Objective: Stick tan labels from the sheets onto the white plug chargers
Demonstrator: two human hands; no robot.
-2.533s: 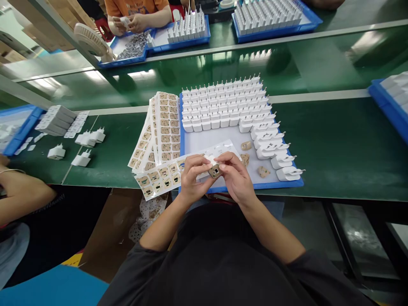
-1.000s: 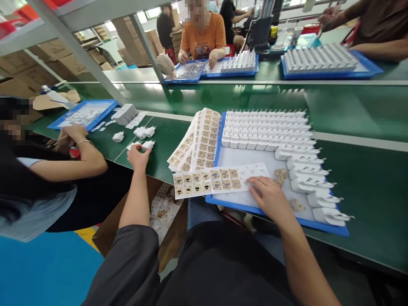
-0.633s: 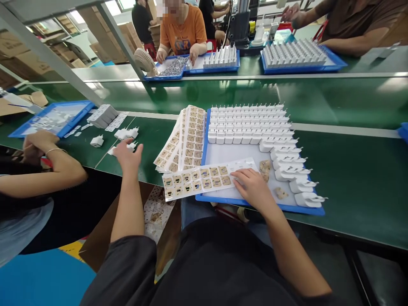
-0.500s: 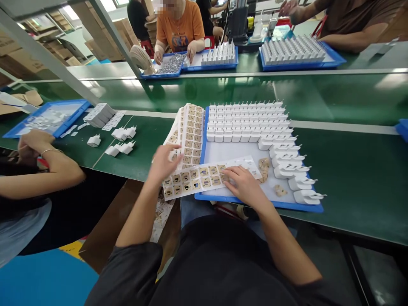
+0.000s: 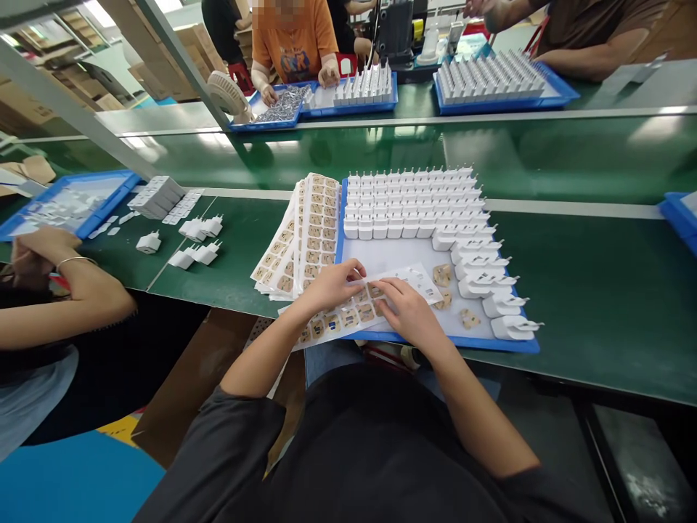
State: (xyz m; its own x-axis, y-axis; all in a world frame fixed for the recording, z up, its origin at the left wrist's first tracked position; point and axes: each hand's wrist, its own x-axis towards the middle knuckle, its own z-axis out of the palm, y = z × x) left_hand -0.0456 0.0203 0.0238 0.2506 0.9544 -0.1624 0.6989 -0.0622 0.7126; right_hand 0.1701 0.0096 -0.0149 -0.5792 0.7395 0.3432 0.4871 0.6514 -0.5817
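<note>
A strip-shaped sticker sheet (image 5: 332,324) with rows of tan labels lies slanted over the near left part of a blue-rimmed tray (image 5: 479,343). My left hand (image 5: 333,285) is closed at the sheet's upper edge, fingertips bent together. Facing it, my right hand (image 5: 409,311) pinches the sheet near its middle, thumb and forefinger close together. Whether a single label is between the fingertips is too small to tell. A white printed sheet (image 5: 423,282) lies partly under my right hand. Tan scraps (image 5: 469,318) lie on the tray beside it.
White plug adapters (image 5: 392,226) stand in rows along the tray's back and right. Fanned sticker sheets (image 5: 283,247) lie left of it. Loose adapters (image 5: 205,253) and a co-worker's arm (image 5: 81,290) are farther left. Across the bench, other people sit by filled trays (image 5: 501,109).
My left hand has moved right from the sheet's far left to near my right hand, and its fingers have closed. The view has shifted slightly; more of the fanned sheets shows.
</note>
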